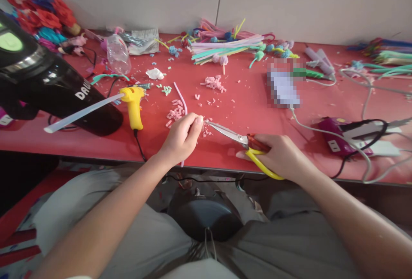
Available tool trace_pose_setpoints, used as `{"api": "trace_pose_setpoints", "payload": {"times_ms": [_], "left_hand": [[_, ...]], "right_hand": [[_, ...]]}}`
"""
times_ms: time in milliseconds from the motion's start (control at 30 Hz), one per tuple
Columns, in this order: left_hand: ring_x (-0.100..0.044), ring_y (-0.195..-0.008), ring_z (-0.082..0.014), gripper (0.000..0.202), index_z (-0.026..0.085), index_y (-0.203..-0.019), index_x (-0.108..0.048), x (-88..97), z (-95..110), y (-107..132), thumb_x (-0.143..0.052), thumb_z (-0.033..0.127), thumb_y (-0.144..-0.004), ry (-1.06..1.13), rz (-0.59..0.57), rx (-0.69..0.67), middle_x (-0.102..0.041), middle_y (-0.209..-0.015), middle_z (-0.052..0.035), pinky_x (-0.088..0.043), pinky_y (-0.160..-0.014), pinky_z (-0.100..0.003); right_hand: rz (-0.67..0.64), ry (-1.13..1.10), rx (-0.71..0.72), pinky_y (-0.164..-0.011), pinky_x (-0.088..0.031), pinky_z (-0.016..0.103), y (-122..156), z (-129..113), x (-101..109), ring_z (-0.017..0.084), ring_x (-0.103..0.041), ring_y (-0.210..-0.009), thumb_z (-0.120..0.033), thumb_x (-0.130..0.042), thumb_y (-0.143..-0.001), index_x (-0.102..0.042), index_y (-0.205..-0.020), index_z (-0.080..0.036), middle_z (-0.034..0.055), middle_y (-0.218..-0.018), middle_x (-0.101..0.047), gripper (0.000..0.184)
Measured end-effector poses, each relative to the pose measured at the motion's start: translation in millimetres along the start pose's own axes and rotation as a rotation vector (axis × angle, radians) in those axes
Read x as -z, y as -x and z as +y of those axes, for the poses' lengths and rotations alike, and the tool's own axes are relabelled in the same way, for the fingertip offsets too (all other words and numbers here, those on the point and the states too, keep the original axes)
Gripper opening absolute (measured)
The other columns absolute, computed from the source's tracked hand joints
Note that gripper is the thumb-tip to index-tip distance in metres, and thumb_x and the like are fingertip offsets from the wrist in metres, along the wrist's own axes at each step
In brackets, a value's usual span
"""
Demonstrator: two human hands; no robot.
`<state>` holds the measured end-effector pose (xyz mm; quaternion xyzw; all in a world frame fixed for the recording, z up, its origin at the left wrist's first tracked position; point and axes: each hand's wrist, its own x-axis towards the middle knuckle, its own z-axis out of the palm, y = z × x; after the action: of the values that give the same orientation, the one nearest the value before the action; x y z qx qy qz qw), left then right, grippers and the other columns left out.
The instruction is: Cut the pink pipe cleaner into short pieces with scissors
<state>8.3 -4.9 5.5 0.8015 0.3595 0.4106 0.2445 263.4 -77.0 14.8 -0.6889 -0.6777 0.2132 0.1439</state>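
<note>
My left hand (183, 137) is closed round a lilac pipe cleaner (181, 96), whose ends show above and below the fist. In my right hand (278, 156) are scissors (230, 133) with red and yellow handles. Their blades look almost closed, and the tips point at my left fingertips, a small gap away. Short pink snipped pieces (176, 113) lie beside my left hand, and smaller crumbs (207, 132) sit under the scissor tips. Another heap of pink pieces (215, 83) lies farther back. A few green bits (165, 90) are to its left.
A yellow glue gun (133, 107) with a long glue stick stands left, near a large black bottle (64, 77). Pipe cleaner bundles (225, 49) lie along the wall. On the right are a blurred-out device (285, 88), a purple power strip (337, 135) and loose cables (367, 159).
</note>
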Motion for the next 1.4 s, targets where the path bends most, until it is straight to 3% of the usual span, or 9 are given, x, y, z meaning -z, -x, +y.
{"api": "trace_pose_setpoints", "payload": {"times_ms": [667,800,933,1067,1167,1267,1400], "left_hand": [[-0.042,-0.056,-0.0101,0.034,0.020,-0.069,-0.036,-0.7,0.6,0.9,-0.038,0.027,-0.102,-0.011,0.008,0.018,-0.042,-0.061,0.0029,-0.035,-0.057,-0.026],[-0.044,-0.057,-0.0104,0.033,0.020,-0.071,-0.042,0.4,1.7,1.7,-0.039,0.028,-0.102,-0.033,0.034,0.029,-0.044,-0.061,0.0023,-0.036,-0.058,-0.026],[-0.050,-0.061,-0.0119,0.031,0.019,-0.073,-0.049,14.9,1.8,-2.2,-0.041,0.029,-0.102,-0.153,0.078,-0.010,-0.053,-0.065,-0.0002,-0.040,-0.061,-0.026],[-0.057,-0.073,-0.0159,0.027,0.018,-0.080,-0.057,40.8,-5.7,-9.6,-0.042,0.028,-0.100,-0.444,0.180,-0.090,-0.061,-0.075,-0.0048,-0.045,-0.072,-0.029],[-0.059,-0.081,-0.0194,0.025,0.016,-0.092,-0.064,52.9,-15.3,-15.9,-0.043,0.026,-0.099,-0.581,0.145,-0.047,-0.064,-0.086,-0.0077,-0.047,-0.078,-0.032],[-0.061,-0.093,-0.0213,0.022,0.016,-0.106,-0.065,53.0,-23.2,-25.3,-0.047,0.023,-0.097,-0.606,0.097,0.031,-0.064,-0.102,-0.0099,-0.049,-0.085,-0.034],[-0.061,-0.094,-0.0204,0.018,0.017,-0.104,-0.066,40.7,-31.1,-45.3,-0.051,0.019,-0.094,-0.584,0.037,0.104,-0.062,-0.103,-0.0088,-0.050,-0.088,-0.034]], "right_hand": [[-0.017,-0.021,-0.040,-0.046,-0.024,0.022,0.8,-1.9,-0.4,0.011,-0.025,-0.058,-0.068,-0.070,-0.065,-0.035,-0.059,-0.021,-0.0057,-0.057,-0.027,0.059],[0.001,-0.029,-0.039,-0.046,-0.025,0.022,-0.2,-0.1,-1.4,0.010,-0.026,-0.058,-0.070,-0.069,-0.067,-0.040,-0.059,-0.020,-0.0055,-0.056,-0.032,0.057],[0.016,0.001,-0.052,-0.045,-0.023,0.023,-0.9,0.9,-3.6,0.011,-0.024,-0.057,-0.072,-0.068,-0.065,-0.039,-0.058,-0.021,-0.0057,-0.055,-0.029,0.059],[0.012,0.010,-0.055,-0.045,-0.022,0.023,-1.8,0.3,-5.3,0.011,-0.023,-0.057,-0.074,-0.069,-0.064,-0.039,-0.058,-0.021,-0.0058,-0.056,-0.028,0.061],[0.013,0.012,-0.059,-0.045,-0.021,0.024,-1.7,-0.6,-4.5,0.011,-0.022,-0.057,-0.075,-0.069,-0.063,-0.037,-0.058,-0.021,-0.0059,-0.056,-0.027,0.063],[0.008,0.013,-0.066,-0.045,-0.020,0.024,-1.7,-1.5,-3.0,0.011,-0.023,-0.057,-0.076,-0.068,-0.062,-0.036,-0.058,-0.021,-0.0060,-0.055,-0.028,0.064],[-0.009,-0.002,-0.057,-0.046,-0.021,0.024,-3.1,-3.0,-2.3,0.011,-0.024,-0.057,-0.077,-0.067,-0.064,-0.039,-0.059,-0.021,-0.0058,-0.055,-0.030,0.062]]}}
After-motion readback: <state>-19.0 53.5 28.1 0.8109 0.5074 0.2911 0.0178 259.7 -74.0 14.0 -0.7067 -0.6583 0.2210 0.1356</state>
